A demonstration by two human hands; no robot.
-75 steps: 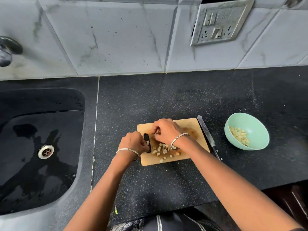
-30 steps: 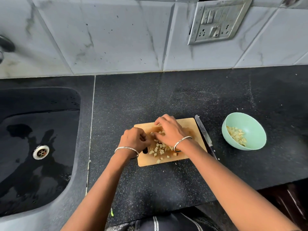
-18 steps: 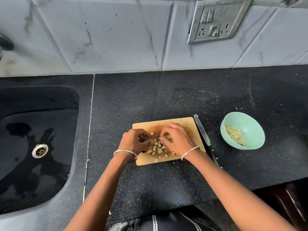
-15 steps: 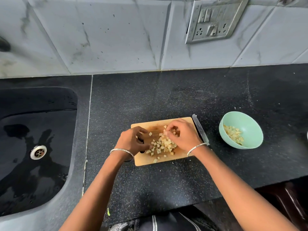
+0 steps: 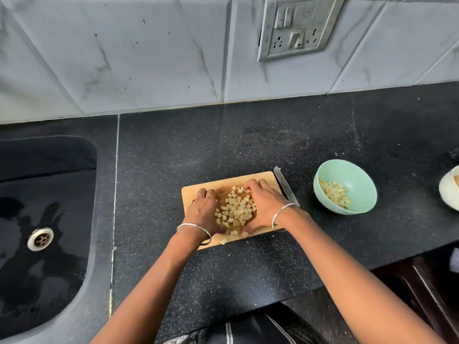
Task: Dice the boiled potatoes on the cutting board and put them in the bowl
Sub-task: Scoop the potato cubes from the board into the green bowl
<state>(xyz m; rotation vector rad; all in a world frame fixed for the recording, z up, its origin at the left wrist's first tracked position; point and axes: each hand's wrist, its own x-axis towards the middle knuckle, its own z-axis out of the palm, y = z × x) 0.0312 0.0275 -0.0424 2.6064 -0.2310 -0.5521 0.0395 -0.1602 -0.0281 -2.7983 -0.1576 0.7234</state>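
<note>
Since half a second ago, the scattered potato cubes point(image 5: 237, 209) have been drawn into one tighter heap at the middle of the cutting board point(image 5: 223, 182), and I note both hands have settled on either side of it.

Left hand point(image 5: 202, 209): cupped against the left side of the heap, fingers loosely curved, thumb reaching toward the board's near edge. It presses the cubes and grips nothing.

Right hand point(image 5: 264, 206): the same on the right side, cupped and unclenched, its thumb nearly meeting the left thumb below the heap. Each wrist wears a thin metal bangle point(image 5: 195, 228).

One stray cube point(image 5: 223, 241) lies at the near edge of the board, outside the hands.

The board sits just right of frame centre on the dark speckled counter point(image 5: 248, 145). A knife point(image 5: 282, 181) lies along its right edge, blade pointing to the wall, partly under the right wrist.

The mint-green bowl point(image 5: 362, 189) stands right of the knife, apart from the board, with a small portion of diced potato point(image 5: 334, 194) inside.

A pale dish point(image 5: 449, 192) is cut off by the right edge of the frame. The black sink point(image 5: 49, 155) with its drain point(image 5: 40, 239) fills the lower left, and a socket plate point(image 5: 298, 27) is at the top.
</note>
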